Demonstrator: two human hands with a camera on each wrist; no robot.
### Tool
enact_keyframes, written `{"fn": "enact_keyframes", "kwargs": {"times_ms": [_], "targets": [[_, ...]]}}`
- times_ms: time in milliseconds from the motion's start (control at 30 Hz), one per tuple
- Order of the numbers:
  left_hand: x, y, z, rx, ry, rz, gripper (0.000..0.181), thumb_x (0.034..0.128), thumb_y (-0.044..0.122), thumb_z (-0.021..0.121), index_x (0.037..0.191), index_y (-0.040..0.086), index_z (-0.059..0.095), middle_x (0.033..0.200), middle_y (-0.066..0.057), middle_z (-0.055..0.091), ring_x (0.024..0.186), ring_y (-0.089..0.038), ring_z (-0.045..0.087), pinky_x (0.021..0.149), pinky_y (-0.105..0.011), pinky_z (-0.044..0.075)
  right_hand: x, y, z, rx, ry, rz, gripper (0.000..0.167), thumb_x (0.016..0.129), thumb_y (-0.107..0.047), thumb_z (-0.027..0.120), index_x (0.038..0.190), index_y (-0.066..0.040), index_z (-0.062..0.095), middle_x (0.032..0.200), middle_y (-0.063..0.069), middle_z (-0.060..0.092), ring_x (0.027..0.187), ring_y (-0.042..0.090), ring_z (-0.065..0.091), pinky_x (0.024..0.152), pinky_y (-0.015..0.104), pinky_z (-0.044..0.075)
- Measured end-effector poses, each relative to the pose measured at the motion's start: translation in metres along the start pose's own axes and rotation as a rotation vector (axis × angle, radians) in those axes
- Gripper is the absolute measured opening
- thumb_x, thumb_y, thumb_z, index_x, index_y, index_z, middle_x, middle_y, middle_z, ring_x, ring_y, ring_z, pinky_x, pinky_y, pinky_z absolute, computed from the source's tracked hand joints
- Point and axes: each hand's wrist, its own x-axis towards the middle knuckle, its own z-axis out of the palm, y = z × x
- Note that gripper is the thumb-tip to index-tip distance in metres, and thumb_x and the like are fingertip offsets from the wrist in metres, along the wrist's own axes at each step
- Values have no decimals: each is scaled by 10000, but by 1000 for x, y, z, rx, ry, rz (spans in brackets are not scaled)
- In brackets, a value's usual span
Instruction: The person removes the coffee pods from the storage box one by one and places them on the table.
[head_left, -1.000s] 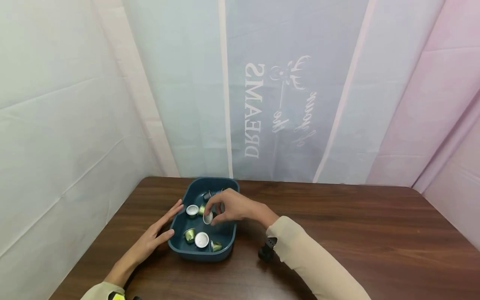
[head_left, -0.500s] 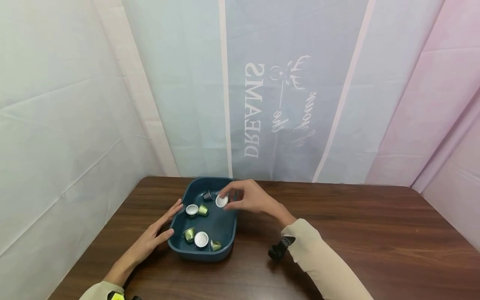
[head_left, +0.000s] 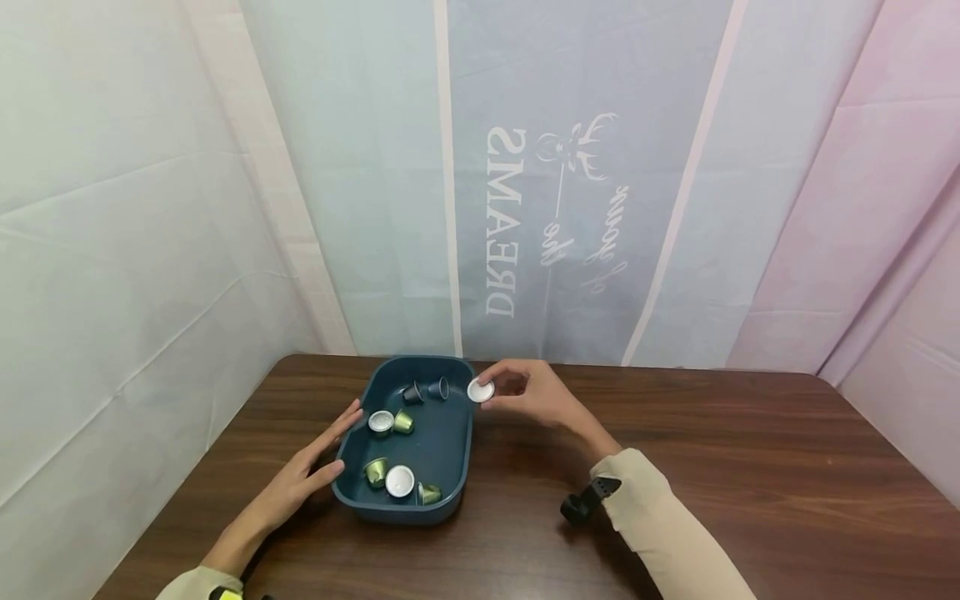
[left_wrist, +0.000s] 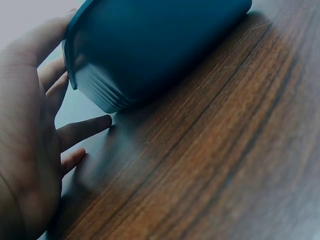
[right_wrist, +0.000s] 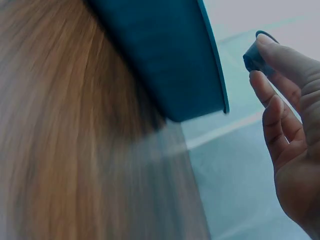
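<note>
Between thumb and fingertips, my right hand (head_left: 536, 393) pinches a coffee capsule (head_left: 481, 390) just past the tray's far right rim. Its pale lid faces the head camera; the right wrist view shows a bluish capsule body (right_wrist: 256, 59). Fingers extended, my left hand (head_left: 300, 477) rests against the left rim of the dark blue tray (head_left: 442, 446). Inside lie several more capsules: a dark one (head_left: 412, 392) and a blue one (head_left: 438, 388) at the back, a green one (head_left: 403, 422) beside a lid-up one (head_left: 381, 423), and a front group around a white-lidded capsule (head_left: 400, 481).
The tray stands near the back left of a brown wooden table (head_left: 675, 467). A printed fabric backdrop (head_left: 570, 200) hangs behind the table's far edge, and pale fabric (head_left: 150, 250) hangs along the left side.
My right hand has carried the capsule from the tray's middle up and right, past the rim, uncovering the two capsules at the back. My left hand has stayed on the left rim.
</note>
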Motion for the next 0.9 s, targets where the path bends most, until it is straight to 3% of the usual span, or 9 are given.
{"fn": "enact_keyframes", "kwargs": {"times_ms": [67,300,633,767,900], "targets": [[0,0,0,3,0,-11,606,946,-18,453,1513,88,268,1589,-112,120,1446,-174,113,1034,-177,195,-5,-3,-4,-4,26,17,286,781,-107,798,1051,-88,705,924,51,692,813,255,638,716,338,509],[1,0,0,12,4,-27,601,949,7,463,1513,112,282,1588,-104,131,1443,-170,132,1030,-183,204,-15,19,-20,28,143,49,287,791,-86,786,1060,-44,696,957,94,687,843,283,648,720,325,509],[2,4,1,12,30,-7,590,944,4,463,1504,93,301,1581,-115,159,1440,-197,154,1020,-164,189,-22,41,-28,70,200,115,299,793,-66,778,1067,-2,677,973,176,657,849,311,637,712,294,518],[1,4,1,17,34,-4,588,942,5,467,1501,86,304,1580,-120,163,1440,-189,156,1017,-161,187,-24,45,-28,58,202,165,298,791,-79,784,1061,-10,680,934,189,653,799,305,620,635,305,502],[1,3,1,19,37,3,586,943,3,466,1500,81,304,1581,-110,163,1439,-196,157,1017,-157,188,-26,48,-28,47,198,211,285,795,-96,784,1053,-28,682,867,191,648,696,430,568,514,392,474]]}}
